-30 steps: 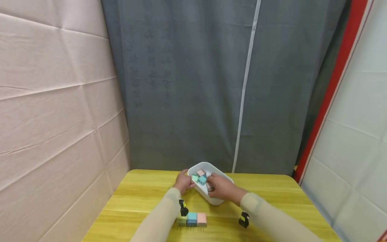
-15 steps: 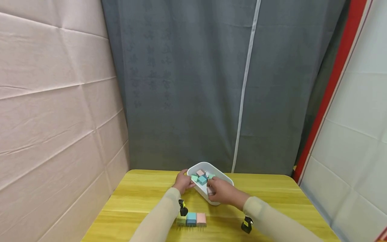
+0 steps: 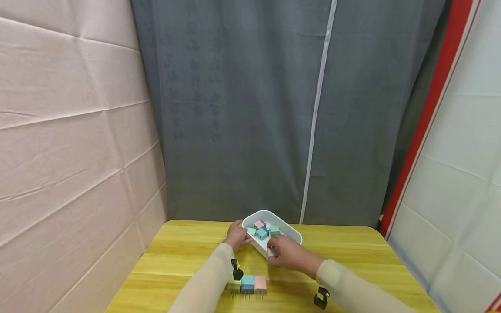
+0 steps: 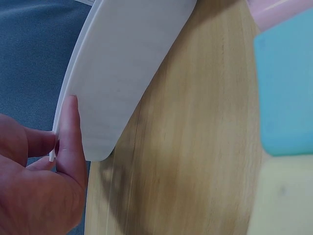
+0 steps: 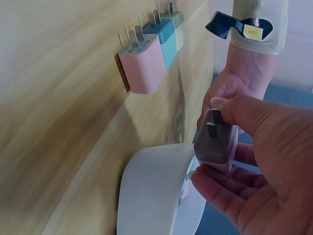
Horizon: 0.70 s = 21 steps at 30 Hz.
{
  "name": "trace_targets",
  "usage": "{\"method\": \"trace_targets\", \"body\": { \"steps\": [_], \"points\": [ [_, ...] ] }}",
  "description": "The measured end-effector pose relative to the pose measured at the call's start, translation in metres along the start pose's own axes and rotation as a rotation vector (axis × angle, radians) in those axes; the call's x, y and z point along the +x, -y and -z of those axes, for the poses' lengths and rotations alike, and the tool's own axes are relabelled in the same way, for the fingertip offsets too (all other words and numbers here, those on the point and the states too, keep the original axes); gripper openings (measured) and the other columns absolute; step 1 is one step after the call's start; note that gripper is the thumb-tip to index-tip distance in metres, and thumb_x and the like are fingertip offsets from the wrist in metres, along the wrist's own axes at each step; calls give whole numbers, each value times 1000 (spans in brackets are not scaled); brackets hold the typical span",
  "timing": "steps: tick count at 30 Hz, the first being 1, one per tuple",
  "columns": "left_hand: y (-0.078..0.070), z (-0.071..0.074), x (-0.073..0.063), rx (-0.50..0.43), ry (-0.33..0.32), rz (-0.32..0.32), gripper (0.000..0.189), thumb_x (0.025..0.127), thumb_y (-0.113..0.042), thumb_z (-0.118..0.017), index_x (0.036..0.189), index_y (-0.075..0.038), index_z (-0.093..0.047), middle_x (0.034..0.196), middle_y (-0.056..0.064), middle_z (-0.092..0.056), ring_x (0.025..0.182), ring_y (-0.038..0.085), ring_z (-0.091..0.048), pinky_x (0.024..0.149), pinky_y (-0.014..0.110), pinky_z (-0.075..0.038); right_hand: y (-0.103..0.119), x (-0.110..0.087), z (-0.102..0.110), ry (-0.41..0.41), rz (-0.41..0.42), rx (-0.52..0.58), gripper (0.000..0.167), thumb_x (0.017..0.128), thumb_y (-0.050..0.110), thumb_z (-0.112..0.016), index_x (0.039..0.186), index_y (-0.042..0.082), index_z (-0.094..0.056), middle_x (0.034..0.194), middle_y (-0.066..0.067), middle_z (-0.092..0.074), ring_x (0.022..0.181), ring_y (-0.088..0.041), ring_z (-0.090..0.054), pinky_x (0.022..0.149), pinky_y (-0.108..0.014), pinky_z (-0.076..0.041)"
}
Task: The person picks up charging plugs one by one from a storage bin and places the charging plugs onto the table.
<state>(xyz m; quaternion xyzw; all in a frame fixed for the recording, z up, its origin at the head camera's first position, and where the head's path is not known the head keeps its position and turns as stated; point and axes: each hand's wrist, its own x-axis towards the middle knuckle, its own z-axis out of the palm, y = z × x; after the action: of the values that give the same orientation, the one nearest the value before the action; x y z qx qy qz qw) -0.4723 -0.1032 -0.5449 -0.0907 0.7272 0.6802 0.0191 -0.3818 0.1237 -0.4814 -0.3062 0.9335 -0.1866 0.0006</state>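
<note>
My left hand point(image 3: 235, 235) pinches the rim of a white plastic bin point(image 4: 122, 68) at its left side, thumb and fingers on either side of the edge. Over the bin's near end, my right hand point(image 3: 288, 253) holds a pink charger plug with a grey face point(image 5: 215, 144) between thumb and fingers. Its metal prongs show in the right wrist view. Inside the bin lie more charger plugs, among them a blue one point(image 3: 261, 234), a green one point(image 3: 275, 230) and a pink one point(image 3: 259, 224). The right hand hides the bin's near right part.
Nearer me on the wooden table point(image 3: 176, 269), a yellow plug point(image 3: 235, 285), a blue plug point(image 3: 248, 283) and a pink plug point(image 3: 260, 283) stand side by side in a row, prongs toward me. A grey curtain point(image 3: 242, 130) hangs behind the table's far edge.
My right hand has drawn back slightly toward the bin's near end with the pink plug in its fingers, uncovering a green plug in the bin. The left hand stays at the rim.
</note>
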Motion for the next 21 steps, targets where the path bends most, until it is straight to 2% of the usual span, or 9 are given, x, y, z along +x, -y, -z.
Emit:
{"method": "trace_targets", "body": {
  "steps": [4, 12, 16, 21],
  "points": [
    [0, 0, -1, 1, 4, 0, 66, 105, 6, -50, 170, -2, -37, 120, 27, -66, 79, 22, -74, 83, 38, -69, 1, -1, -2, 4, 17, -2, 42, 88, 35, -94, 118, 9, -79, 101, 8, -69, 87, -8, -56, 79, -28, -57],
    [1, 0, 0, -3, 4, -3, 66, 105, 6, -50, 169, -2, -37, 115, 25, -67, 79, 22, -74, 83, 38, -69, 0, -9, -9, 12, 69, 18, 37, 85, 28, -97, 111, 7, -82, 92, 9, -67, 79, -5, -54, 71, -24, -53],
    [2, 0, 1, -5, 6, -6, 66, 105, 6, -50, 169, -1, -37, 114, 26, -67, 77, 21, -73, 82, 37, -70, 3, -13, -10, 26, 69, 38, 40, 84, 29, -98, 113, 7, -82, 93, 10, -67, 81, -4, -54, 71, -24, -54],
    [0, 1, 0, 2, 6, -2, 65, 106, 5, -50, 169, -2, -37, 117, 26, -67, 81, 23, -75, 86, 40, -69, 7, -15, -11, 61, 50, 46, 43, 84, 32, -98, 116, 8, -82, 96, 10, -68, 82, -4, -55, 73, -24, -55]
  ]
}}
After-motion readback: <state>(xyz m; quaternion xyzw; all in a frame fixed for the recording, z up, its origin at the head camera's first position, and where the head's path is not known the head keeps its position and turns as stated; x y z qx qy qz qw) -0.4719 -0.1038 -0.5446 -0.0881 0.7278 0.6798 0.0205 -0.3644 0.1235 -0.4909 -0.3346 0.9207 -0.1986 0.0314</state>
